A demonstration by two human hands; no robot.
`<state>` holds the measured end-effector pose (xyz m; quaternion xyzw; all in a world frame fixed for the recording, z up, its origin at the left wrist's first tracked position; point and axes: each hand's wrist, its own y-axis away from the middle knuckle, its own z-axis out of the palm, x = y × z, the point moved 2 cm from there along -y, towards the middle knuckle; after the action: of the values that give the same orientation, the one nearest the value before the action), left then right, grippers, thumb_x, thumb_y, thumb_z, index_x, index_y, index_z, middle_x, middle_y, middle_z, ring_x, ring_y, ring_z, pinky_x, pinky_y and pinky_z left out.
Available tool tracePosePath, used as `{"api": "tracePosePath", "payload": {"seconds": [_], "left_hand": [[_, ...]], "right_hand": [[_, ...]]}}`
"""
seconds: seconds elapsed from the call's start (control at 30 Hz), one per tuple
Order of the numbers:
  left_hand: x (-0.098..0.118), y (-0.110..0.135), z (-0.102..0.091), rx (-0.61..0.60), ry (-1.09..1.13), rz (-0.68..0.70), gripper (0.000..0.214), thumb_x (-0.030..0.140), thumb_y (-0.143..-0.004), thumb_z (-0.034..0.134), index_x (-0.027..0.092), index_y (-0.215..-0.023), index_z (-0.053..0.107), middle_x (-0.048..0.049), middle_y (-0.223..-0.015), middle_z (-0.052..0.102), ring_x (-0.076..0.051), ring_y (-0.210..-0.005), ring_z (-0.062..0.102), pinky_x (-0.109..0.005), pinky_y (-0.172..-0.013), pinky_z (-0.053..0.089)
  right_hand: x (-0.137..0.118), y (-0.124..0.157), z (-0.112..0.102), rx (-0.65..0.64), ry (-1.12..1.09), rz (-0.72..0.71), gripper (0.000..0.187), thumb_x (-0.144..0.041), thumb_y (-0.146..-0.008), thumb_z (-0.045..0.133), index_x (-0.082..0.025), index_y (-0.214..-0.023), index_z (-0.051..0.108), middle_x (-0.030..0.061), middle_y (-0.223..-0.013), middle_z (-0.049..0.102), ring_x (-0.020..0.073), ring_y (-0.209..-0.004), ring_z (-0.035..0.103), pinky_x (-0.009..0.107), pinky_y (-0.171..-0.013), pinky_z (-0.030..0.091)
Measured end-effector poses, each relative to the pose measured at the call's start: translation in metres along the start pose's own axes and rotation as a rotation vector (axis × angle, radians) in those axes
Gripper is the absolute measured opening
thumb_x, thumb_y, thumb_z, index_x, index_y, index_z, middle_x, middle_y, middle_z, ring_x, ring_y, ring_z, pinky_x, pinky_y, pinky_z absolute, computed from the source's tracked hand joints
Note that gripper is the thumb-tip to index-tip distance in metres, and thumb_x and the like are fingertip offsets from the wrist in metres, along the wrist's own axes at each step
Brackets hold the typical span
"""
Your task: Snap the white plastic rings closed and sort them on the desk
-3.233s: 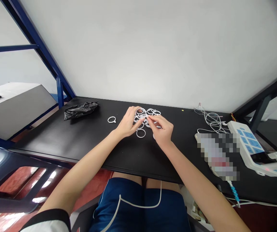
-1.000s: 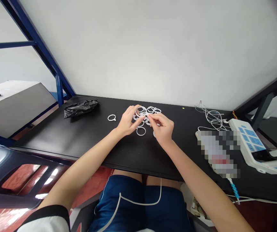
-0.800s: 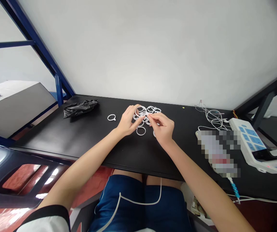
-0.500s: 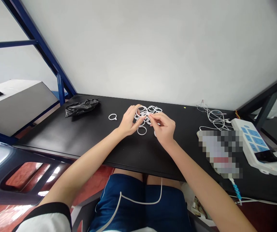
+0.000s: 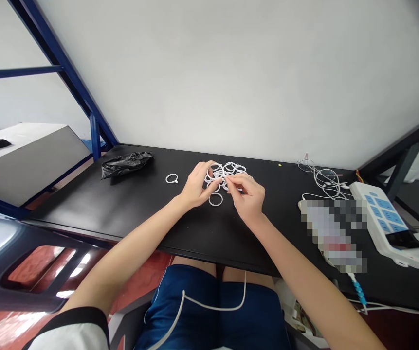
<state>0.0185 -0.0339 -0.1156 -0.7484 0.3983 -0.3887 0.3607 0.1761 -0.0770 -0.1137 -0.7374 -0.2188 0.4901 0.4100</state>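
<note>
A thin white ring (image 5: 223, 169) is held upright between my hands. My left hand (image 5: 193, 188) grips its left side between thumb and fingers. On the ring's right side, the thumb and forefinger of my right hand (image 5: 250, 197) are pinched together; a small part between those fingertips is too tiny to make out. Just behind and under the hands lies a loose pile of white rings (image 5: 236, 168), partly covered by my fingers. One single white ring (image 5: 215, 205) rests in front of the pile. Another ring with a small knob (image 5: 176, 182) lies apart, left of my left hand.
The black table (image 5: 121, 209) meets a white wall. A crumpled black plastic bag (image 5: 127, 164) lies at the back left. To the right are a tangled white cable (image 5: 328, 182), a blurred-out phone (image 5: 331, 233) and a white power strip (image 5: 384, 216). Blue metal bars stand left.
The view has shifted slightly. Both hands stay nearly in place on the ring, with only small movements of the right fingers. A whitish bit beside my right hand is now out of sight.
</note>
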Motion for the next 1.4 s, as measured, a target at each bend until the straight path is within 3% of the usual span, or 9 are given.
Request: {"api": "tracePosePath", "payload": {"seconds": [0.33,0.7,0.97,1.13,1.3,1.4], "left_hand": [[0.000,-0.004,-0.004,0.001,-0.015,0.008,0.033,0.033,-0.092,0.054,0.015,-0.119,0.050,-0.0035,-0.081,0.055,-0.017,-0.076,0.051,-0.034,-0.074,0.048],[-0.005,-0.001,-0.002,-0.029,-0.024,-0.007,0.036,0.031,-0.088,0.057,0.015,-0.119,0.052,-0.0057,-0.087,0.059,-0.018,-0.080,0.052,-0.034,-0.076,0.048],[-0.003,-0.002,0.002,-0.064,-0.029,-0.101,0.026,0.031,-0.084,0.062,0.017,-0.104,0.052,-0.0042,-0.085,0.058,-0.016,-0.077,0.051,-0.031,-0.070,0.047],[-0.004,-0.003,0.002,-0.135,-0.113,-0.088,0.023,0.034,-0.079,0.064,0.018,-0.094,0.055,-0.0062,-0.088,0.059,-0.019,-0.082,0.052,-0.033,-0.074,0.048],[-0.025,-0.008,-0.018,-0.342,-0.266,-0.100,0.034,0.040,-0.085,0.061,0.018,-0.111,0.060,-0.0079,-0.095,0.062,-0.022,-0.088,0.055,-0.035,-0.080,0.047],[-0.057,-0.004,-0.044,-0.432,-0.437,-0.260,0.037,0.046,-0.084,0.062,0.019,-0.109,0.063,-0.0077,-0.094,0.063,-0.024,-0.089,0.057,-0.036,-0.081,0.046]], "right_hand": [[-0.001,-0.001,0.000,0.010,-0.015,-0.054,0.009,-0.016,-0.086,0.064,-0.021,-0.086,0.071,0.0043,-0.084,0.073,0.0156,-0.070,0.067,0.029,-0.057,0.060],[0.002,0.004,0.001,0.013,0.000,-0.021,0.009,-0.018,-0.087,0.062,-0.022,-0.088,0.070,0.0051,-0.085,0.073,0.0161,-0.069,0.069,0.030,-0.058,0.060],[0.016,0.008,0.001,0.006,-0.021,0.072,0.008,-0.020,-0.087,0.062,-0.021,-0.090,0.069,0.0053,-0.086,0.071,0.0135,-0.063,0.065,0.028,-0.056,0.058],[0.014,0.008,0.003,-0.025,-0.040,0.068,0.009,-0.019,-0.086,0.061,-0.021,-0.092,0.068,0.0050,-0.087,0.070,0.0117,-0.060,0.062,0.027,-0.056,0.057],[0.012,0.006,0.003,-0.040,0.036,0.009,0.013,-0.019,-0.088,0.057,-0.021,-0.092,0.069,0.0053,-0.087,0.070,0.0111,-0.058,0.060,0.026,-0.053,0.055],[0.014,0.003,0.001,-0.001,0.068,0.013,0.013,-0.018,-0.088,0.057,-0.021,-0.091,0.069,0.0052,-0.086,0.070,0.0109,-0.056,0.060,0.026,-0.052,0.054]]}}
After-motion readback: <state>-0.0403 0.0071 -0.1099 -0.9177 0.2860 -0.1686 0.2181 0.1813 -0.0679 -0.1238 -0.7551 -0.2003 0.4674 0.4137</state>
